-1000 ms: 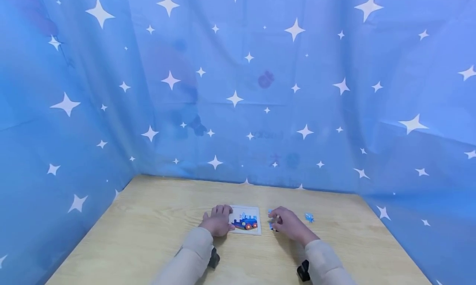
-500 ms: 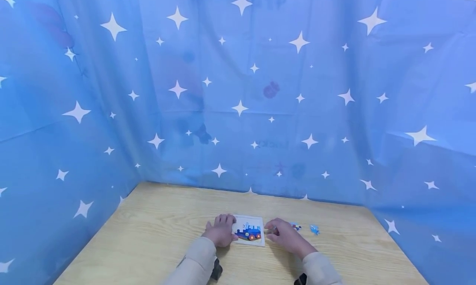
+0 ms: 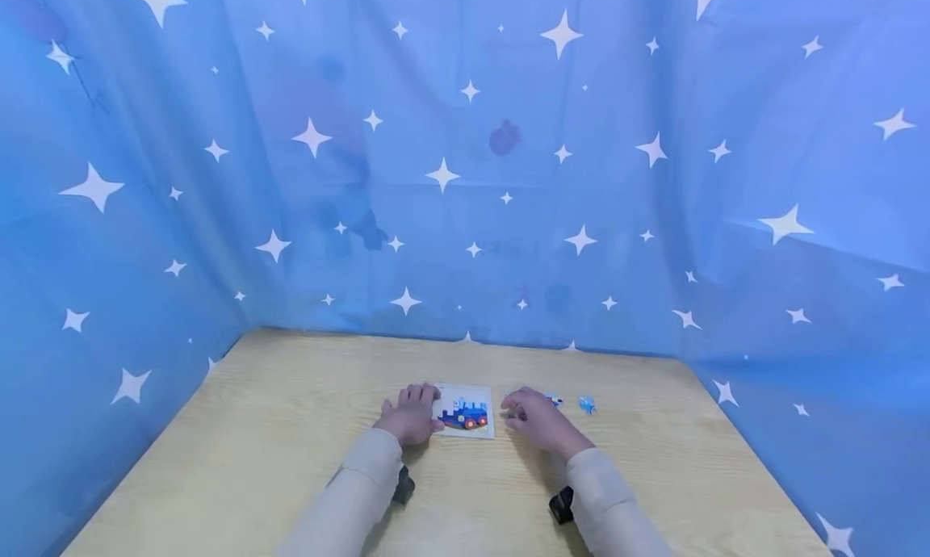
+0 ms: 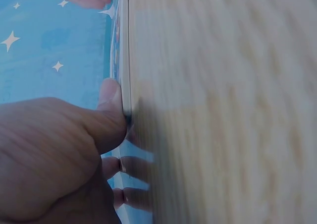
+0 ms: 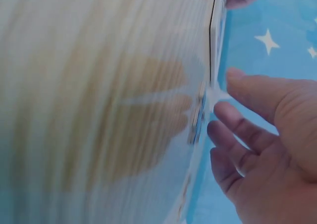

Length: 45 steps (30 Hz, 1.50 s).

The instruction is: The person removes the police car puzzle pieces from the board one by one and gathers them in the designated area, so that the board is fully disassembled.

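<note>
A white-bordered picture board point(image 3: 466, 435) with a blue train lies on the table. My left hand point(image 3: 409, 418) rests on its left edge, thumb low and fingers higher; the left wrist view has the thumb point(image 4: 110, 100) against the rim. Just right of the board hovers my right hand point(image 3: 539, 421), fingers loosely bent. In the right wrist view, thumb and fingers of that hand point(image 5: 277, 135) stand apart with nothing between them, beside flat pieces point(image 5: 197, 119) on the table. Further right lie a multicoloured piece point(image 3: 555, 400) and a blue piece point(image 3: 587, 405). Something under the right fingers is mostly hidden.
The wooden table point(image 3: 291, 428) stretches around both hands. A blue curtain point(image 3: 450, 266) with white stars hangs behind it and along both sides. Black devices point(image 3: 562, 506) are strapped at both wrists.
The head view has shifted. My right hand has moved left toward the board's right edge, then back slightly, uncovering the multicoloured piece. My left hand has stayed on the board.
</note>
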Each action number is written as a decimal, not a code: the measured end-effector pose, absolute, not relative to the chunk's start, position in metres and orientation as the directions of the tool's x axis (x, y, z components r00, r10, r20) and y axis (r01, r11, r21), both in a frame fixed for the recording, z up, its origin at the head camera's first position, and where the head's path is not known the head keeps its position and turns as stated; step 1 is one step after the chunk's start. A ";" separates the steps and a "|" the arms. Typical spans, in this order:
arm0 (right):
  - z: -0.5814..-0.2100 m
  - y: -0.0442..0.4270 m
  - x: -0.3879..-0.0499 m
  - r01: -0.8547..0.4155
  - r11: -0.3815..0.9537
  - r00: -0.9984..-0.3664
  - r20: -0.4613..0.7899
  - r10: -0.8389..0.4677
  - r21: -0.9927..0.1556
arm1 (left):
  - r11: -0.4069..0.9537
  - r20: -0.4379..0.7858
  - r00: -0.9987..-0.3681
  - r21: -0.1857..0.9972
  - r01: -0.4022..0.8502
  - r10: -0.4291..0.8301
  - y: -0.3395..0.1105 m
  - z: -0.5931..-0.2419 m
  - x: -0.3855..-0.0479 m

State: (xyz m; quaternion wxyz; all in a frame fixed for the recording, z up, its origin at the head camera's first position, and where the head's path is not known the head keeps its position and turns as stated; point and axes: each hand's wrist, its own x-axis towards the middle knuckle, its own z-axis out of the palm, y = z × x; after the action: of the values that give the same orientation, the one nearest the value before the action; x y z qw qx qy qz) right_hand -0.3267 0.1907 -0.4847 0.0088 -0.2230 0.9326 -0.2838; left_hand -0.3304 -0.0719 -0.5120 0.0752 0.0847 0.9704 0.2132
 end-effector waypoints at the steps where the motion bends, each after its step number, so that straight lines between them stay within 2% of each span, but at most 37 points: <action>1: -0.483 0.193 -0.328 -0.401 0.746 -0.905 0.105 -0.411 -0.532 | 0.896 -0.110 -0.975 0.424 0.130 0.194 -0.073 -0.511 -0.332; 8: -0.480 0.208 -0.326 -0.329 0.774 -0.923 0.013 -0.383 -0.540 | 0.896 -0.139 -0.971 0.428 0.118 0.194 -0.071 -0.500 -0.329; 16: -0.480 0.215 -0.325 -0.377 0.775 -0.906 0.029 -0.422 -0.507 | 0.910 -0.181 -0.968 0.406 0.091 0.177 -0.066 -0.495 -0.328; 23: -0.478 0.218 -0.332 -0.342 0.797 -0.926 0.035 -0.376 -0.498 | 0.906 -0.208 -0.960 0.413 0.087 0.186 -0.064 -0.497 -0.336; 27: -0.476 0.211 -0.330 -0.333 0.791 -0.926 0.017 -0.378 -0.513 | 0.910 -0.225 -0.960 0.411 0.060 0.165 -0.065 -0.499 -0.333; 33: -0.465 0.177 -0.337 -0.352 0.765 -0.913 0.020 -0.407 -0.539 | 0.906 -0.196 -0.963 0.414 0.090 0.186 -0.064 -0.491 -0.332; 38: -0.459 0.150 -0.340 -0.405 0.792 -0.885 -0.021 -0.465 -0.457 | 0.928 -0.216 -0.956 0.355 0.113 0.199 -0.058 -0.485 -0.333; 45: -0.469 0.141 -0.337 -0.443 0.828 -0.878 -0.022 -0.479 -0.343 | 0.945 -0.255 -0.944 0.303 0.125 0.207 -0.058 -0.466 -0.321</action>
State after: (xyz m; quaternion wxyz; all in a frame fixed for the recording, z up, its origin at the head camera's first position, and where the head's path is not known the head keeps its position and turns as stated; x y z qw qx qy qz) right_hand -0.3368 0.1413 -0.4688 0.0533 -0.2414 0.9546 -0.1661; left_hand -0.3207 -0.0577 -0.4665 0.1431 0.0852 0.9757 0.1426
